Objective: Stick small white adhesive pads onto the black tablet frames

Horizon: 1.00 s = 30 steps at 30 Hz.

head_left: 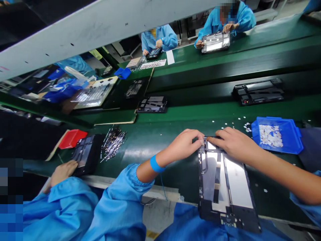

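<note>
An opened tablet (237, 177) lies tilted before me, its inside with silver panels and dark ribbon cables facing up and its near end reaching past the bench edge. My left hand (187, 144), with a blue band at the wrist, is closed in a pinch at the tablet's far left corner. Whatever is between those fingertips is too small to make out. My right hand (232, 144) grips the tablet's far edge, its index finger pressed down near the same corner. The right thumb is hidden.
A blue tray (297, 140) of small white pieces stands right, with loose bits nearby. Left are a pile of thin strips (112, 144), a red tray (72, 138) and a co-worker's hand (62, 170) on another tablet (86, 152). More tablets and co-workers are beyond.
</note>
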Each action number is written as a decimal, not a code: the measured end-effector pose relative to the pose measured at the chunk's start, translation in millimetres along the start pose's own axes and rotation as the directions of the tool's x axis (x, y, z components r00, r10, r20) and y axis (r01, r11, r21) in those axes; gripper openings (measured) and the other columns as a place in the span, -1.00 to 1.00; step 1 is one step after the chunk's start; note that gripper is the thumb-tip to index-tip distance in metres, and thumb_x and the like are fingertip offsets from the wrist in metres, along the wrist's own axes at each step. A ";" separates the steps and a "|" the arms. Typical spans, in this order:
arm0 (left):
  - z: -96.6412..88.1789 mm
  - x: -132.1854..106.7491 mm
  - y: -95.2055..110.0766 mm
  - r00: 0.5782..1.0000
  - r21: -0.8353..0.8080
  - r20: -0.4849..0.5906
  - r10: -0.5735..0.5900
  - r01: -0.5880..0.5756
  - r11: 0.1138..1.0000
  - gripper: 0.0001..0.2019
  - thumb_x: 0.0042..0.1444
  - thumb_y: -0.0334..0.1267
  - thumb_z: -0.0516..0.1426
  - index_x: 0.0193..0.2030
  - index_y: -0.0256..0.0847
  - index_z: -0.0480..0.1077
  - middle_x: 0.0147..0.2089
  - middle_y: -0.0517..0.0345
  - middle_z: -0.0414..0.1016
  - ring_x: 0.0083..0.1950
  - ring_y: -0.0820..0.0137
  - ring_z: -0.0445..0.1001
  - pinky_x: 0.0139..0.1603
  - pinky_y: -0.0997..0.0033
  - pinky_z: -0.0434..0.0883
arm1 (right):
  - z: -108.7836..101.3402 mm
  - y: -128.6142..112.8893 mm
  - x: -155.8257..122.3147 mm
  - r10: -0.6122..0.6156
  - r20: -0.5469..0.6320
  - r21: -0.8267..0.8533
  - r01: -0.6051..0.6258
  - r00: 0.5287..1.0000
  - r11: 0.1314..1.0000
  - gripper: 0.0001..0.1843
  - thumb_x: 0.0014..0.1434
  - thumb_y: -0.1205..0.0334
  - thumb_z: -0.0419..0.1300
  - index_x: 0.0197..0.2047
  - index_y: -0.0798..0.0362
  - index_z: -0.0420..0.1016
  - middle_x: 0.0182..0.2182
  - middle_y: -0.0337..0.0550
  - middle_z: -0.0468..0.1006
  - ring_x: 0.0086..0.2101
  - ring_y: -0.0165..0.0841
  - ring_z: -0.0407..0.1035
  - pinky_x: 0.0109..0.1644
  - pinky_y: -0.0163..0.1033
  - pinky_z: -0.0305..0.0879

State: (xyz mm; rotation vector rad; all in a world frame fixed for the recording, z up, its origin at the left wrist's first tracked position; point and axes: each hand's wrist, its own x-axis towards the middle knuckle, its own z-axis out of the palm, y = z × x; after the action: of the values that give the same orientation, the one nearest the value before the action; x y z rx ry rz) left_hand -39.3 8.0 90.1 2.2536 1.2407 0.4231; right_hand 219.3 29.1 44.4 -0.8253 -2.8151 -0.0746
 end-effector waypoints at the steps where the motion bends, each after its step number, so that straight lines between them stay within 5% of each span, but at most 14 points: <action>1: 0.9 4.0 -1.4 1.000 -0.045 -0.009 -0.021 0.021 0.999 -0.89 0.33 -0.36 0.13 -0.23 -0.16 0.46 -0.06 0.14 0.63 0.01 0.30 0.54 0.14 0.25 0.41 | 1.1 2.7 -0.1 -0.010 0.003 0.014 0.010 1.000 1.000 -0.50 0.32 0.43 0.15 0.28 -0.07 0.50 -0.17 -0.03 0.51 -0.20 -0.20 0.23 -0.19 -0.15 0.04; 8: 10.9 22.9 -3.1 0.992 -0.044 0.044 -0.116 0.118 0.992 -0.87 0.27 -0.39 0.14 -0.24 -0.16 0.53 -0.19 0.11 0.57 -0.03 0.25 0.50 0.07 0.24 0.43 | 3.0 6.5 0.0 -0.019 -0.010 0.040 0.019 1.000 0.999 -0.50 0.32 0.43 0.15 0.27 -0.07 0.52 -0.14 -0.04 0.53 -0.21 -0.22 0.21 -0.20 -0.14 -0.01; 30: 7.0 29.4 2.3 0.981 0.069 0.133 -0.141 0.133 0.989 -0.83 0.30 -0.41 0.06 -0.24 -0.17 0.46 -0.19 0.08 0.52 -0.02 0.24 0.47 0.04 0.23 0.43 | -2.5 -2.3 1.8 -0.027 -0.032 -0.047 0.025 0.999 0.999 -0.51 0.28 0.44 0.20 0.25 -0.01 0.52 -0.18 -0.03 0.57 -0.24 -0.21 0.24 -0.25 -0.12 -0.08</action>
State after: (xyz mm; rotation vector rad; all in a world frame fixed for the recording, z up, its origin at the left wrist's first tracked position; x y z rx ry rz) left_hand -18.6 29.9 86.4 2.1884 1.3421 0.1782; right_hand 217.1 27.8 47.3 -0.7898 -2.8036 -0.1570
